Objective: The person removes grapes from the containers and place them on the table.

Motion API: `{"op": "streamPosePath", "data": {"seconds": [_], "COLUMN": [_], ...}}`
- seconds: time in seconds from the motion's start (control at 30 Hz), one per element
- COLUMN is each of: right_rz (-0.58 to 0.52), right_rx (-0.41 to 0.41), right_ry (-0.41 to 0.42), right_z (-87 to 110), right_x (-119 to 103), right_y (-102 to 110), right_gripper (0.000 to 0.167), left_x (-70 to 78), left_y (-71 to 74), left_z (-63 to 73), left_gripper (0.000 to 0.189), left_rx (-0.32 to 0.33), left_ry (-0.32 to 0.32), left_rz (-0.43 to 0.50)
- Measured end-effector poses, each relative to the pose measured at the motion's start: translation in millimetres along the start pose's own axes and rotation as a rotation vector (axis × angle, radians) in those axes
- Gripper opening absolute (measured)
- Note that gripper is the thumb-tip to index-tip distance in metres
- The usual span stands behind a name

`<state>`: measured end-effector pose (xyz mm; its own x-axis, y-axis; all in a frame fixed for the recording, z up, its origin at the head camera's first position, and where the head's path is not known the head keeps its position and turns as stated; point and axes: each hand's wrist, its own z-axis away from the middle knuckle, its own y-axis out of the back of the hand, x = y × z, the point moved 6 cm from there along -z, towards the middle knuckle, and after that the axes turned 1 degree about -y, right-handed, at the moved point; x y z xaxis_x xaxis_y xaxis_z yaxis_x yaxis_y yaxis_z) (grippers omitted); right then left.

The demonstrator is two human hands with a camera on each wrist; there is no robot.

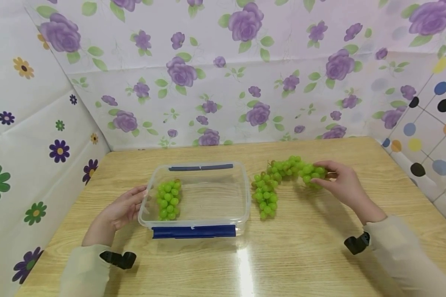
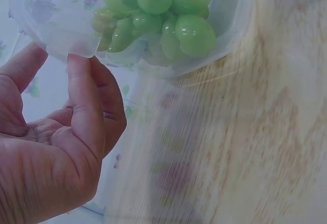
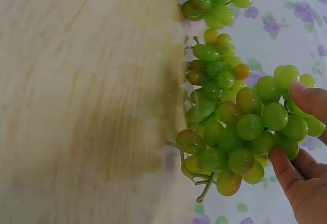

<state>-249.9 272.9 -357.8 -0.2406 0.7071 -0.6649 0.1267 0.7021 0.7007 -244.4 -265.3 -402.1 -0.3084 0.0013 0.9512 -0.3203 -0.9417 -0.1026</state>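
Note:
A clear plastic container (image 1: 204, 206) with blue side clips stands lidless, one bunch of green grapes (image 1: 168, 200) lying along its left side. My left hand (image 1: 124, 208) is at the container's left wall; the left wrist view has curled fingertips and thumb at its translucent rim. On the right, my right hand (image 1: 340, 181) pinches a bunch of green grapes (image 1: 310, 175) between thumb and fingers. The right wrist view shows this bunch (image 3: 250, 132) tilted, its stem pointing away from the hand. Two other bunches lie between the container and that hand, one bunch (image 1: 265, 196) nearer the container, another bunch (image 1: 284, 167) farther back.
The wooden table (image 1: 301, 255) carries everything. Behind it rises a flower-printed cloth wall (image 1: 223, 103), with patterned cloth at both sides. A small black device (image 1: 119, 260) is on the left wrist, a similar black device (image 1: 358, 243) on the right.

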Motion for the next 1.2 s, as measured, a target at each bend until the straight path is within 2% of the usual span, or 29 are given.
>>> {"op": "streamPosePath", "data": {"seconds": [0.47,0.67,1.2], "right_rz": [0.019,0.031,0.113], "right_rx": [-0.065,-0.073,-0.074], "right_ry": [0.008,0.039,0.144], "right_z": [-2.1,-0.6,3.8], "right_x": [0.5,-1.4,-10.2], "right_y": [-16.5,-25.1,-42.4], "right_gripper": [0.045,0.046,0.049], "left_x": [-2.0,-3.3,-4.0], "left_y": [2.1,2.0,1.5], "left_z": [-0.5,-1.1,-2.5], "left_gripper": [0.060,0.058,0.048], "left_rx": [0.004,0.022,-0.008], "left_ry": [-0.003,0.008,-0.001], "left_rz": [-0.018,-0.034,-0.009]}}
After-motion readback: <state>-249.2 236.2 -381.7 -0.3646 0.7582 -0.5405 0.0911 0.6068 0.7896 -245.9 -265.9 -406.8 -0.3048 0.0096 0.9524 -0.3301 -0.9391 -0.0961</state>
